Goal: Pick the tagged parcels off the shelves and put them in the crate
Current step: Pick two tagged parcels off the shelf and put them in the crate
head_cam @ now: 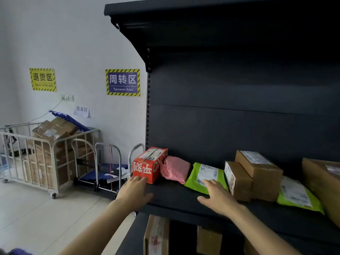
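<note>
Seen from the head camera, this looks like the picking step: both hands are on the shelf [174, 197]. The left hand [135, 190], fingers straight, touches the front of the red box [150, 165]. The right hand [217, 196] lies flat, gripping nothing, on the green bag [204, 176], at three o'clock from the pink bag [175, 168]. Next, I'd say, a hand must close round its parcel and lift. No crate shows.

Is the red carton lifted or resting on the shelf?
Resting: red carton sits on the shelf, left end; left hand only touches its front.
</note>
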### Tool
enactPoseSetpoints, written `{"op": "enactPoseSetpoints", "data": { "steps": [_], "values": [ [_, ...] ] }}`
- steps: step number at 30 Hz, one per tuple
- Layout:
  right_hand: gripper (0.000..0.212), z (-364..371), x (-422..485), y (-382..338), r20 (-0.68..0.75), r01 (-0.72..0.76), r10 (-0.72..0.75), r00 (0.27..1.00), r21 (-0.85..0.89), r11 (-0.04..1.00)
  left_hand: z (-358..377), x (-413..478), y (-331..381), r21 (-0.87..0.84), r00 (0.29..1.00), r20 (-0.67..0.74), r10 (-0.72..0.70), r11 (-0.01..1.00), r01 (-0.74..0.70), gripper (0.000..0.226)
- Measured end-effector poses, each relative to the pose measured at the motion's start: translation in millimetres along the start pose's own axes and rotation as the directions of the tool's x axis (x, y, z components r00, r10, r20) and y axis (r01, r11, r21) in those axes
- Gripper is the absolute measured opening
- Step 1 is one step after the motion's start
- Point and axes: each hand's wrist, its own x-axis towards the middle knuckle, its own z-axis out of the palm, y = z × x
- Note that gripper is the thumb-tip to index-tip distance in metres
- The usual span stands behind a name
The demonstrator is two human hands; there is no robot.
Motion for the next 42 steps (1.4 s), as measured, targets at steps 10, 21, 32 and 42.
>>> {"op": "enactPoseSetpoints", "data": {
  "steps": [10, 21, 32, 42],
  "values": [
    [0.067, 23.1, 81.1, -18.6, 0.015, -0.023, 0.022, 1.000, 0.048, 0.999, 7.7, 64.7, -35.3, -0.172, 0.983, -0.114, -0.147, 0.977, 0.127, 0.073],
    [0.084, 47.6, 171.2, -65.8, -0.045, -0.093, 0.090, 0.995, -0.077, 0.993, 21.7, 137.2, -44.5, -0.427, 0.971, 0.023, -0.240, 0.875, 0.226, 0.131],
    [0.030, 83.6, 200.3, -61.3, -0.228, -0.151, 0.104, 0.968, -0.199, 0.968, 28.8, 154.1, -33.4, -0.477, 0.958, 0.054, -0.280, 0.836, 0.272, 0.095],
    [0.043, 49.2, 164.2, -43.7, -0.462, 0.033, 0.413, 0.785, 0.697, 0.717, 34.4, 123.1, -28.9, -0.527, 0.950, -0.126, -0.285, 0.831, 0.180, 0.104]
  ]
}}
